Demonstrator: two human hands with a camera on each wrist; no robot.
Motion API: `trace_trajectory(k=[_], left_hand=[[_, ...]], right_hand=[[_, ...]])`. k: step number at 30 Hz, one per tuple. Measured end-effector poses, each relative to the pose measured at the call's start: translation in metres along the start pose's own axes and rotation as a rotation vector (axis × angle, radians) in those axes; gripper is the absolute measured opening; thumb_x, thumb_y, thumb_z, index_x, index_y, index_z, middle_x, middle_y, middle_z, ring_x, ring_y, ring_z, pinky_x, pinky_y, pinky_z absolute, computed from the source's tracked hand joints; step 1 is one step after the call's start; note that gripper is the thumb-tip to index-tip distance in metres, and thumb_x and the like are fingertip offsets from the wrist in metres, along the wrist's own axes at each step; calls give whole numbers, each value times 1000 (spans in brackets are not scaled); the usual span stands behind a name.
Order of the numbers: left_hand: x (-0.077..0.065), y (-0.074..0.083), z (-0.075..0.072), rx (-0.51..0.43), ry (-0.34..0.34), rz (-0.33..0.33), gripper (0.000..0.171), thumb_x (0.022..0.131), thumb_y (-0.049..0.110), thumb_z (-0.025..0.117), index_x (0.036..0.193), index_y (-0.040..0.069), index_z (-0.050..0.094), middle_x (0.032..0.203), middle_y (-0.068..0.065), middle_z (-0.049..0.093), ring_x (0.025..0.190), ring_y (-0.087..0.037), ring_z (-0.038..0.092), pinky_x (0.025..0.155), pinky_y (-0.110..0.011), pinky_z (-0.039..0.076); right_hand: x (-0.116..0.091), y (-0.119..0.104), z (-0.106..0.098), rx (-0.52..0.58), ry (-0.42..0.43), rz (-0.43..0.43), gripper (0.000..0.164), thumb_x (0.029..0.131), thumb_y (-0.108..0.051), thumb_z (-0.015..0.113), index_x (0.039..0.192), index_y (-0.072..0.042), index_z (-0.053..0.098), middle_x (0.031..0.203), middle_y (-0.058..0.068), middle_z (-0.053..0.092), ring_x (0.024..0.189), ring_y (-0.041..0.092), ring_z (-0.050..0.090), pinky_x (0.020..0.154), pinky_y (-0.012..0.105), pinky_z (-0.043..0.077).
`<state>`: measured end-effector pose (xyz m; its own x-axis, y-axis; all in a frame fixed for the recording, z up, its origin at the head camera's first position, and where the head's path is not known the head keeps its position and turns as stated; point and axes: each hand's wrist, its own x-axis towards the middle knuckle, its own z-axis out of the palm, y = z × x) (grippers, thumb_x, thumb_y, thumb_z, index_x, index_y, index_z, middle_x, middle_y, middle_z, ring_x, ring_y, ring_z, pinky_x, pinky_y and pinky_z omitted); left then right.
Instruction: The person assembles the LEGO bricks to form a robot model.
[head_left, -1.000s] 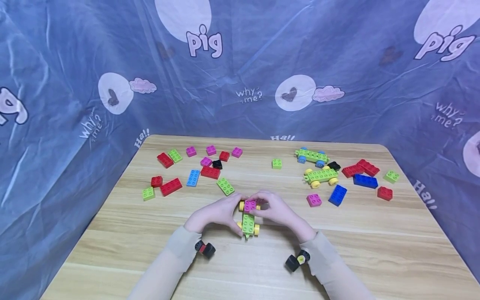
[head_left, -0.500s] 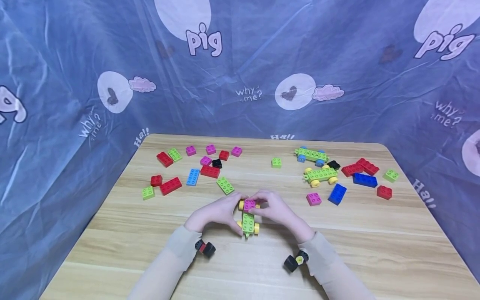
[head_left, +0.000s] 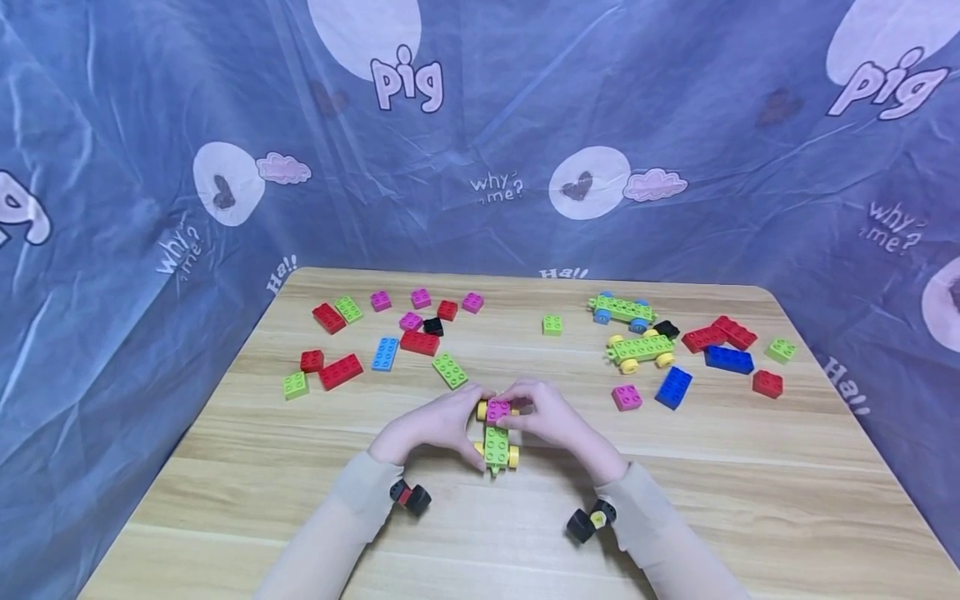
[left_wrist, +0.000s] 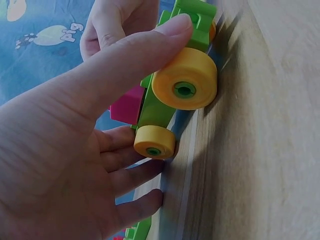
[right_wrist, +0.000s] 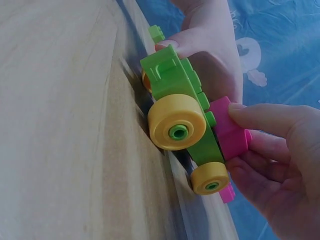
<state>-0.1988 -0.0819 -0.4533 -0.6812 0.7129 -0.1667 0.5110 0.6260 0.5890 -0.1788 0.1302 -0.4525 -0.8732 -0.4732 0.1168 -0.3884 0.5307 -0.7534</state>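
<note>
At the middle of the table a green toy car base (head_left: 496, 448) with yellow wheels (left_wrist: 185, 80) stands lengthwise before me. My left hand (head_left: 442, 423) grips it by its ends, the thumb at the near end and the fingers round the far end. A magenta brick (head_left: 498, 412) sits over the base's far end. My right hand (head_left: 551, 419) pinches this brick between thumb and fingers, as the right wrist view shows. In that view the magenta brick (right_wrist: 229, 127) lies against the top of the base; whether it is fully pressed down I cannot tell.
Loose red, green, magenta, black and light-blue bricks lie back left, with a green brick (head_left: 450, 371) nearest my left hand. Two more car bases, one blue-wheeled (head_left: 622, 309) and one yellow-wheeled (head_left: 640, 349), stand back right. A magenta brick (head_left: 627, 397) and a blue brick (head_left: 674, 387) lie nearby.
Both hands keep their hold on the car base and magenta brick. The right wrist shifts very slightly; the head view tilts a little.
</note>
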Motion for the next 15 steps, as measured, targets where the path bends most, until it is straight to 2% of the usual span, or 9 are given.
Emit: trace_trajectory(k=[6,15], left_hand=[[0,2,-1,-14,-1,4,107,55,41,92,141,4,39,140,-9,48,130,-22,44,113,-38,34],[-1,3,-2,-15,-5,6,107,55,39,92,141,3,39,140,-10,47,130,-22,44,112,-37,34]], right_hand=[[1,0,-1,30,-4,-13,30,79,-19,76,105,-5,72,102,6,70,98,23,64,89,38,53],[1,3,1,58,5,16,31,77,-18,78,105,-7,72,100,4,71,97,20,64,91,38,51]])
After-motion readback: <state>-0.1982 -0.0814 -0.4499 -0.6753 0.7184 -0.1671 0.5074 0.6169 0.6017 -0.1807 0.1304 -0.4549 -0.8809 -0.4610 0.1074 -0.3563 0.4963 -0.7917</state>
